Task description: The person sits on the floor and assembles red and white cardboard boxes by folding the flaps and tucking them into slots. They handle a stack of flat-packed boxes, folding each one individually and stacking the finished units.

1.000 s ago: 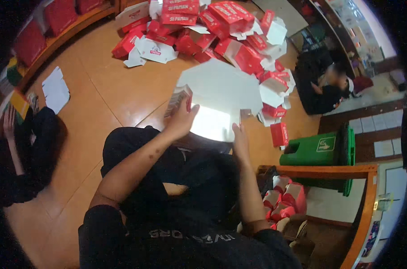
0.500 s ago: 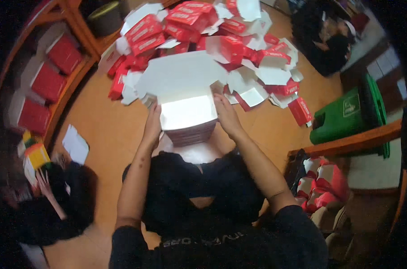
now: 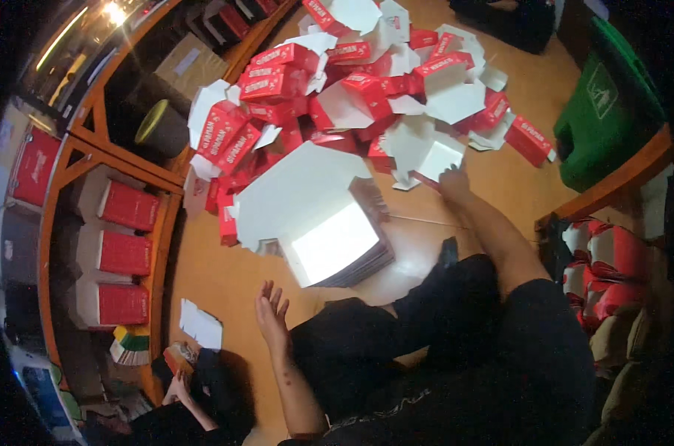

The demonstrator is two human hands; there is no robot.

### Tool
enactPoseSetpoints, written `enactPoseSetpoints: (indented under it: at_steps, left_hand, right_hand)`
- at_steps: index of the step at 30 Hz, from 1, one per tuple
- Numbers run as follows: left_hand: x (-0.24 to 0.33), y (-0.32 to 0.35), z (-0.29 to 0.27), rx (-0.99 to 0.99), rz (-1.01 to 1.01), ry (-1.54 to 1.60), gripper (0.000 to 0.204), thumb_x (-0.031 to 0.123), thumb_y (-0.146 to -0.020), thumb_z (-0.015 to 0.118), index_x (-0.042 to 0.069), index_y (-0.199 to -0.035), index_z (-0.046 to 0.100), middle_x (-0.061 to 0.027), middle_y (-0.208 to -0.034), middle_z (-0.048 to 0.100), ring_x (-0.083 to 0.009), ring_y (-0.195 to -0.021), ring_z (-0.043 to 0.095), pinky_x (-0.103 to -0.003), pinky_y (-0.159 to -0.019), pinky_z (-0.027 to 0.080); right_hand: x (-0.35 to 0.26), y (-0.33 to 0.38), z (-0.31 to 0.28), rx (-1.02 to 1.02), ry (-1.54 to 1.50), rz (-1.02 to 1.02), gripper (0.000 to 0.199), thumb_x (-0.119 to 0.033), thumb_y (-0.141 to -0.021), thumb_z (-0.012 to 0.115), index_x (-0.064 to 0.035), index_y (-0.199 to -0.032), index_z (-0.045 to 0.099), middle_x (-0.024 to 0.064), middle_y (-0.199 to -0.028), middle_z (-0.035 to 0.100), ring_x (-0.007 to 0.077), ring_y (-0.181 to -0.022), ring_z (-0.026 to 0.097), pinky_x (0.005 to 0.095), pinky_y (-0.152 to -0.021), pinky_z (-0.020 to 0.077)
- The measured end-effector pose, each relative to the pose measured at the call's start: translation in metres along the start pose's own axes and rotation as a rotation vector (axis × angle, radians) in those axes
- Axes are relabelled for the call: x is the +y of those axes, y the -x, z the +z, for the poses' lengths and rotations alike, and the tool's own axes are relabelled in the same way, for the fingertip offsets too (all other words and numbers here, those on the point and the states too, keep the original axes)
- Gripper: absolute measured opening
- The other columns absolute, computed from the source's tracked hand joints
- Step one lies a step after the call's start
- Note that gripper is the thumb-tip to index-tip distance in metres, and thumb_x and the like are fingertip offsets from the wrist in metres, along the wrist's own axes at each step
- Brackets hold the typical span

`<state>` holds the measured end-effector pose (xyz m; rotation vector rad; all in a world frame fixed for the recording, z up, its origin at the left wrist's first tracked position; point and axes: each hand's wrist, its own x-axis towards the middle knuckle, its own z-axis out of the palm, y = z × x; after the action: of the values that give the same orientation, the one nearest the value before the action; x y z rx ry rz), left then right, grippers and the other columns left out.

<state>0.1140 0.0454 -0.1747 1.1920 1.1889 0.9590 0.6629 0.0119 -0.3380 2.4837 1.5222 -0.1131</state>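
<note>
A stack of nested red-and-white cardboard cartons (image 3: 335,249) sits on the floor before my legs, its white inner side up and one broad flap spread toward the pile. My left hand (image 3: 272,316) is held just off the near left of this stack, fingers apart, holding nothing. On the right, my right arm stretches out to the near edge of the heap. There my right hand (image 3: 454,183) closes at the corner of an open carton (image 3: 431,154), white inside with a red side. The fingertips are small and partly hidden.
A heap of red cartons (image 3: 277,82) covers the floor ahead. Shelves at left hold carton stacks (image 3: 125,253). A co-worker's hand (image 3: 179,386) holds something at lower left, near white paper (image 3: 201,325). At right are a green bin (image 3: 604,104) and a wooden beam (image 3: 619,175).
Both hands have let go of the carton stack, which now rests on the floor, turned. The right hand has reached forward to the heap; the left has drawn back. The view has swung left.
</note>
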Motion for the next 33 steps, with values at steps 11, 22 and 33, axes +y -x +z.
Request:
enactPoseSetpoints:
  at_steps: [11,22,33]
  left_hand:
    - [0.017,-0.01,0.047,-0.084,0.076,-0.158,0.056,0.038,-0.1,0.051,0.004,-0.142,0.035,-0.0166,-0.137,0.048,-0.0256,-0.122,0.051,-0.038,-0.087,0.051]
    - [0.002,-0.012,0.075,-0.047,0.211,-0.326,0.057,0.013,-0.086,0.065,-0.004,-0.132,0.035,-0.0215,-0.122,0.052,-0.0301,-0.108,0.056,-0.041,-0.094,0.045]
    - [0.035,-0.002,0.035,-0.331,0.952,-0.819,0.025,0.017,-0.085,0.066,0.006,-0.107,0.062,-0.0159,-0.12,0.055,-0.0329,-0.106,0.059,-0.041,-0.09,0.05]
  right_hand:
    - [0.027,0.129,-0.127,0.371,-1.267,0.14,0.025,-0.027,-0.09,0.068,-0.0034,-0.084,0.065,0.0059,-0.072,0.066,0.0146,-0.064,0.062,0.0292,-0.06,0.0508]
    - [-0.059,0.21,-0.295,0.399,-1.851,-0.472,0.024,-0.008,-0.092,0.066,-0.0012,-0.111,0.055,0.0081,-0.101,0.069,0.0124,-0.089,0.066,0.0267,-0.077,0.0543]
    - [-0.196,0.181,-0.313,0.167,-1.066,-0.94,0.017,-0.015,-0.092,0.067,-0.0027,-0.097,0.056,0.0057,-0.075,0.065,0.0088,-0.071,0.062,0.0278,-0.063,0.0496]
